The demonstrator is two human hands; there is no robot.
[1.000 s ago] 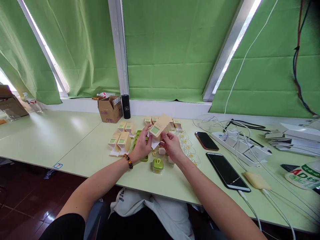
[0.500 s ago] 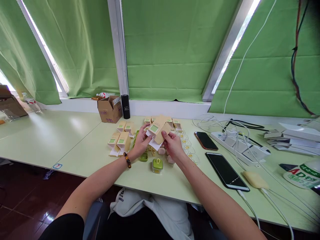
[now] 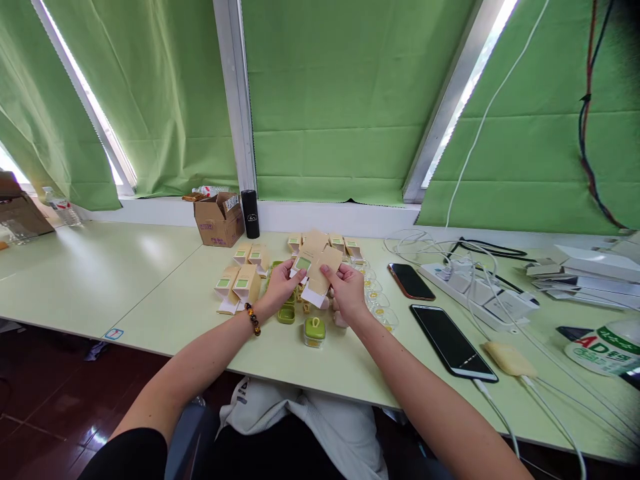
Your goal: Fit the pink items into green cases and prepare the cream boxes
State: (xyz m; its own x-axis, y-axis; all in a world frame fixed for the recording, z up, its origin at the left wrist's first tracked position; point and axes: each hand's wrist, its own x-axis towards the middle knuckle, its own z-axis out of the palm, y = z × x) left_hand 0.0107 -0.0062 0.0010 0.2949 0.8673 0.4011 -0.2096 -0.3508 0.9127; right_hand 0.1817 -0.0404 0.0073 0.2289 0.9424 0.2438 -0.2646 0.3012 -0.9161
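I hold a small kraft carton up above the middle of the pale green table, both hands closed on it: my left hand pinches its left edge beside the green label, and my right hand grips the open flap at its lower right, thumb on top. The carton is tilted, its white inside showing at the bottom. Directly below it, toward 6 o'clock, a green lidded case stands on the table, with a lower green piece just beside it at 9 o'clock. At 9 o'clock from my left hand stands a cluster of folded cartons; more cartons line up behind at 12 o'clock. At 3 o'clock of my right hand lies a row of clear trays, then two phones further right, and a white power strip with cables. A brown cardboard box and a black cylinder sit at 11 o'clock near the window sill.
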